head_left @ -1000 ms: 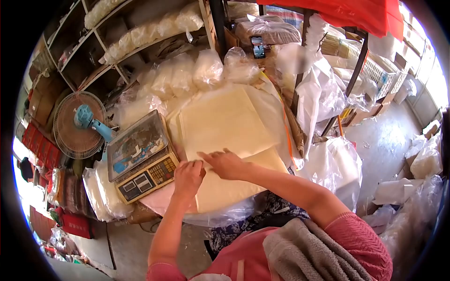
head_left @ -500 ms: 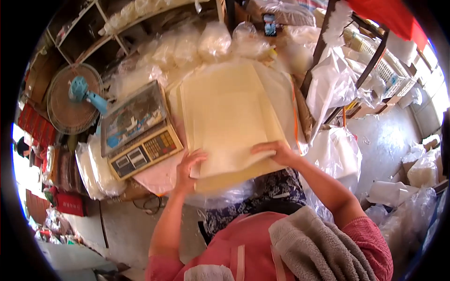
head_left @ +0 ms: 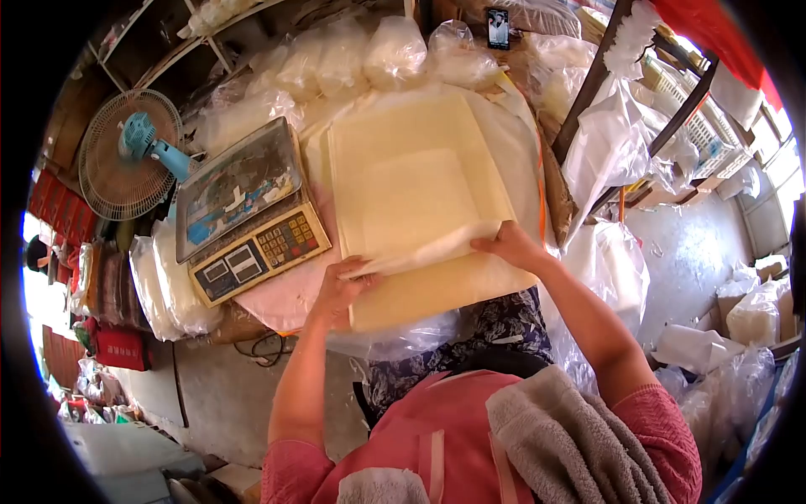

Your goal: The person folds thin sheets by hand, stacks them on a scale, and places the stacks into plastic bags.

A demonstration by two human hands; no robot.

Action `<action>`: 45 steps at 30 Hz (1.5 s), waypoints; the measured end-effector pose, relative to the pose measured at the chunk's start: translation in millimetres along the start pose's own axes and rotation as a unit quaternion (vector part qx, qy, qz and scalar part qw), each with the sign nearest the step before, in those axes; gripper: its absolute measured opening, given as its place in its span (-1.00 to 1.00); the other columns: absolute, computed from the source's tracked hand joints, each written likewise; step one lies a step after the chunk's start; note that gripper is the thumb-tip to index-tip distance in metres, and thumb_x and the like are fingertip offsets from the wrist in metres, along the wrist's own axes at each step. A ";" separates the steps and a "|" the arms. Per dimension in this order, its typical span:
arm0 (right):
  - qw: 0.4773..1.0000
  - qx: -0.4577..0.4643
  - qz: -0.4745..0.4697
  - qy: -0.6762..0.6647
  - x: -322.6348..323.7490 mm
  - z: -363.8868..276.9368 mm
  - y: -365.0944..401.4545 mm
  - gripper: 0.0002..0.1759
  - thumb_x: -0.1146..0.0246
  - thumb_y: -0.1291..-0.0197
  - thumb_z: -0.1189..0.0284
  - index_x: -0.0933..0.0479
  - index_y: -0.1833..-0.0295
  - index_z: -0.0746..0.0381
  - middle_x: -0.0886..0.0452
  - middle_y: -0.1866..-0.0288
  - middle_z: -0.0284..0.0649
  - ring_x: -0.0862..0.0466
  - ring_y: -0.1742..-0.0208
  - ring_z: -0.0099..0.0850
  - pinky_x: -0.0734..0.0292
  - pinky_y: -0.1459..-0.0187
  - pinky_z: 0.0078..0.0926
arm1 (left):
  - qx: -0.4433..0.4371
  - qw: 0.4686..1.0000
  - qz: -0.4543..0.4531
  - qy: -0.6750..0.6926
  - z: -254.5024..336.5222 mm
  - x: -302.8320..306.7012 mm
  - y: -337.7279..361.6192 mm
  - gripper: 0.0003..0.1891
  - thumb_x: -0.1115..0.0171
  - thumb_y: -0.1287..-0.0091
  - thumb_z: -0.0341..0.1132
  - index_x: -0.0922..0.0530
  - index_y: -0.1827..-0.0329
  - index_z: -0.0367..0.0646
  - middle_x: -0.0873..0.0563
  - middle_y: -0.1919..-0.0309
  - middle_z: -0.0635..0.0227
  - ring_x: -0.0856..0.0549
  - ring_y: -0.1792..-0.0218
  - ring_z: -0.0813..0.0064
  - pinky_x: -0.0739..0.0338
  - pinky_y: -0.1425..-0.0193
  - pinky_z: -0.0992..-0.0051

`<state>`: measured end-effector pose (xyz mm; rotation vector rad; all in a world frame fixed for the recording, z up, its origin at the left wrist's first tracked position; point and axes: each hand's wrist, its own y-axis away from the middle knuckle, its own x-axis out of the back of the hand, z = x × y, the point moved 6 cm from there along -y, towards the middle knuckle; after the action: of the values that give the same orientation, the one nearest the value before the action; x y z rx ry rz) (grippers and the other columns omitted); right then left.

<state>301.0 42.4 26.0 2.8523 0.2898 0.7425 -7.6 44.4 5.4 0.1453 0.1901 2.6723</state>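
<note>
Stack (head_left: pixel 437 294) of cream sheets: thin, matte, square-cut, lying flat on a table draped in crinkled clear plastic (head_left: pixel 395 343). Top layer (head_left: pixel 403 197) of the same sheets is smaller in outline and sits toward 12 o'clock on the stack. Its near edge is raised off the sheets below and sags a little between the 2 hands. Left hand (head_left: pixel 340 290), at 7 o'clock of that layer, has its fingers curled tight on the near-left corner. Right hand (head_left: pixel 508 245), at 4 o'clock, is closed in a pinch on the near-right corner, knuckles up. Weighing scale (head_left: pixel 248 214) is just beside the stack at 9 o'clock, boxy, with a scuffed steel pan covered in film and a keypad front facing the person. Round wire-caged fan (head_left: pixel 130 155) with a blue hub stands at 10 o'clock, beyond the scale. Bulging clear bags (head_left: pixel 395 52) of pale material are lined up at 12 o'clock. Grey terry towel (head_left: pixel 571 437), nubbly, hangs over the person's shoulder at 5 o'clock.
</note>
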 end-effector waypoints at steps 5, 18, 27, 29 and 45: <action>0.993 0.035 0.107 0.031 -6.7 22.3 -37.3 -0.40 -0.36 -0.04 0.13 -0.52 -0.11 0.32 -0.66 0.08 -0.03 -0.65 0.02 -0.20 -0.51 -0.03 -0.28 | -0.006 0.982 0.186 0.039 -8.5 0.2 -13.2 -0.33 -0.38 -0.07 -0.45 -0.37 -0.32 -0.24 -0.56 -0.15 0.08 -0.56 -0.15 0.32 -0.44 -0.22 0.33; 0.897 0.211 0.116 0.371 -16.1 -63.8 -22.9 0.01 -0.40 0.03 0.01 -0.11 -0.48 0.14 -0.20 -0.44 0.05 -0.19 -0.46 -0.04 -0.20 -0.37 -0.14 | -0.122 0.766 0.090 -0.624 0.7 -41.6 -32.9 -0.17 -0.17 -0.22 0.18 -0.18 -0.47 -0.06 -0.20 -0.46 0.08 -0.17 -0.45 -0.07 -0.03 -0.46 -0.03; 0.900 0.234 -0.143 0.338 -3.2 -15.6 -12.3 -0.20 -0.31 -0.13 0.07 -0.21 -0.45 0.07 -0.25 -0.45 -0.05 -0.18 -0.49 -0.17 -0.16 -0.41 -0.18 | -0.036 0.913 0.035 -0.406 35.9 9.9 -19.3 -0.48 -0.45 -0.08 -0.27 -0.54 -0.12 -0.20 -0.73 0.16 0.21 -0.71 0.14 0.26 -0.58 0.03 0.42; 0.955 0.096 -0.178 0.219 9.2 -15.6 -1.1 -0.28 -0.29 -0.16 0.10 -0.29 -0.40 0.09 -0.37 -0.37 0.00 -0.31 -0.44 -0.23 -0.24 -0.37 -0.28 | 0.012 0.952 0.069 -0.297 33.9 21.4 -17.2 -0.57 -0.47 -0.07 -0.30 -0.59 0.00 -0.26 -0.75 0.32 0.29 -0.73 0.28 0.41 -0.60 0.16 0.51; 0.901 0.104 0.202 0.369 10.9 -37.0 -68.8 -0.39 -0.06 -0.31 0.04 -0.28 -0.32 0.19 -0.42 -0.26 -0.02 -0.44 -0.24 -0.03 -0.35 -0.21 -0.03 | -0.010 0.813 0.174 -0.556 16.8 -16.7 -101.1 -0.24 -0.01 -0.29 0.27 -0.24 -0.47 0.06 -0.14 -0.50 0.22 -0.06 -0.52 0.26 0.23 -0.49 -0.09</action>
<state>282.2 115.9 47.5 2.7020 -0.1586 1.9780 53.4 128.5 4.8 1.7974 -0.2700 2.4256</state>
